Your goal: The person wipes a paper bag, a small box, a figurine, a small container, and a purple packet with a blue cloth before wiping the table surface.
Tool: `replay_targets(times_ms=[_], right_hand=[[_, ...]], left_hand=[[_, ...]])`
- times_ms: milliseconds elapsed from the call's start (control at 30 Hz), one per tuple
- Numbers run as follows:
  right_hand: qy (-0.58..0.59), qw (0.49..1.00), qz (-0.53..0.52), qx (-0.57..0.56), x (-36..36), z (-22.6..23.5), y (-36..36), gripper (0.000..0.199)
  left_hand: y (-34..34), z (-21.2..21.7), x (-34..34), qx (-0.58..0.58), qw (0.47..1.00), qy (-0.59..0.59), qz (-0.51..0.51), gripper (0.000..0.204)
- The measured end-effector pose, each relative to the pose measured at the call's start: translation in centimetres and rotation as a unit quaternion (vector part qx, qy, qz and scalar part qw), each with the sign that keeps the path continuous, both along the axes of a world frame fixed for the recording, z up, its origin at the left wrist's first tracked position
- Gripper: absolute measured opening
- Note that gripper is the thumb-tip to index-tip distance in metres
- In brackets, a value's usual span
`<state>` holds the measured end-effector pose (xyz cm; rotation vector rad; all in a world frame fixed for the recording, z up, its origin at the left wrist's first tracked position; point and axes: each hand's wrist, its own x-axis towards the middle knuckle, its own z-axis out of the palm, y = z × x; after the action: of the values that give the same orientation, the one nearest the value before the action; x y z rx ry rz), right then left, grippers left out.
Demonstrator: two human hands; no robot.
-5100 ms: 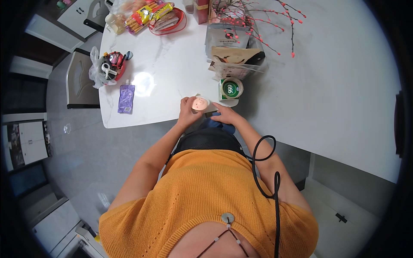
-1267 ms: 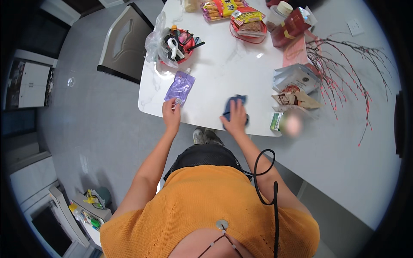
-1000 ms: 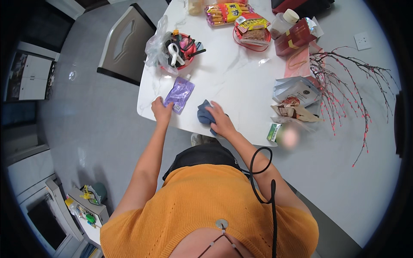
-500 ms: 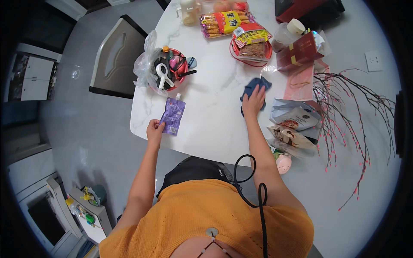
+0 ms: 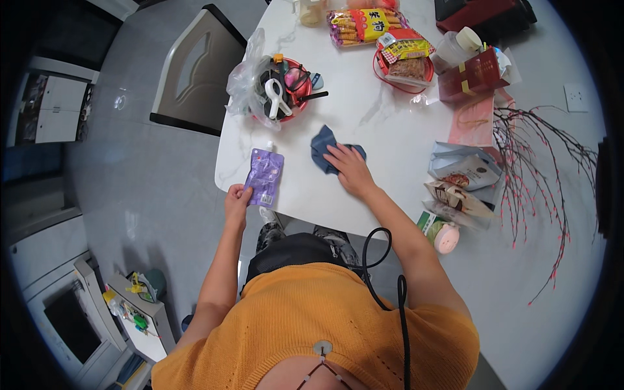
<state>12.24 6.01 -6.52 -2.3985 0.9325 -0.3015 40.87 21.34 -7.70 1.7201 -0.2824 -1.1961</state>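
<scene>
Two hands busy: my right hand (image 5: 348,170), flat on the cloth (image 5: 323,148), has swept back left, wiping on, while my left hand (image 5: 236,198) pinches the purple pouch (image 5: 264,177).

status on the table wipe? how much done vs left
Mid-wipe. Done: nothing certain; the bare marble near the front edge shows no visible mess. In hand: the right hand presses a blue cloth flat on the table centre, while the left hand grips the purple pouch by its lower end at the edge. Left: the back and right side, crowded by the red basket, snack packs and paper bags.
</scene>
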Motion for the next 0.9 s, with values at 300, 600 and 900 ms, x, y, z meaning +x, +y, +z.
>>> replay_targets(times_ms=[300,600,900], right_hand=[[0.024,0.951,-0.306,-0.041,3.9,-2.3,14.2,0.058],[0.044,0.937,-0.341,-0.056,20.9,-4.0,17.4,0.062],[-0.284,0.925,-0.250,0.041,25.0,-0.2,13.6,0.046]], left_hand=[[3.0,-0.4,6.6,-0.046,0.991,0.046,-0.114,0.012],[7.3,2.1,14.9,-0.068,0.993,0.054,-0.077,0.012],[9.1,1.1,18.5,-0.103,0.989,0.105,-0.035,0.013]])
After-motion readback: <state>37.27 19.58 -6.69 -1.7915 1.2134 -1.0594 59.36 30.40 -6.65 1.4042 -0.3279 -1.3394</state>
